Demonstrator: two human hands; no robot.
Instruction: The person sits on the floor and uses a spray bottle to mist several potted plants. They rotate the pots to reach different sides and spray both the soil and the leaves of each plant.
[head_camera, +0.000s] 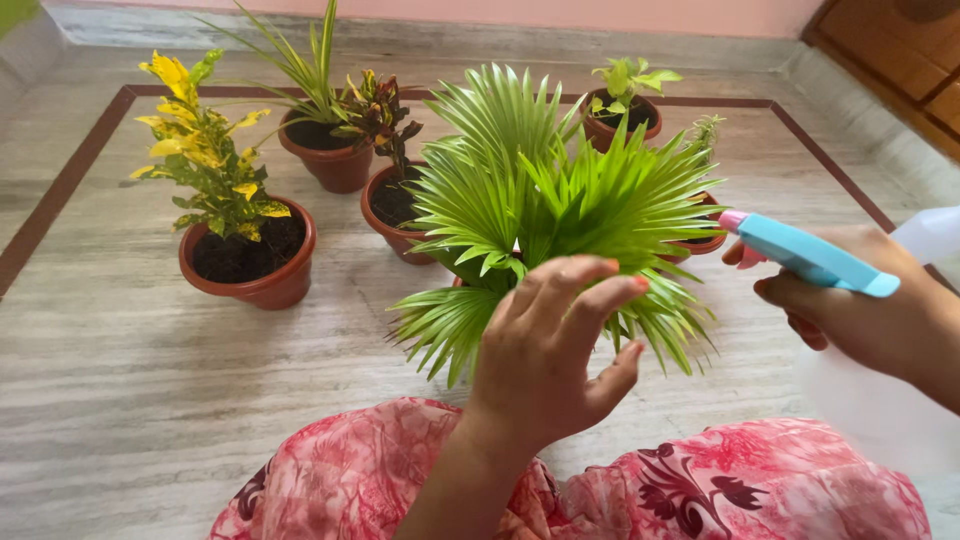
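Right of centre, my right hand (880, 320) grips a spray bottle (870, 390): fingers wrapped round the neck, one finger on the trigger. Its blue head (810, 255) runs long axis right-to-left, slightly up, pink nozzle (733, 221) pointing left at the fan palm (550, 210) in mid-frame. White bottle body hangs below the hand, lower right. My left hand (545, 350) sits at bottom centre, fingers spread wide and holding nothing, fingertips touching the palm's lower fronds. Fronds fill the gap between nozzle and left hand. Behind the palm, partly hidden: a dark-leaved plant in a terracotta pot (395, 210). Upper left: yellow croton pot (250, 270) and a striped grassy plant (325, 150). Upper right of centre: a small pale green plant (625, 105). All stand on the grey marble floor (130, 380). Red floral cloth (700, 490) along the bottom edge.
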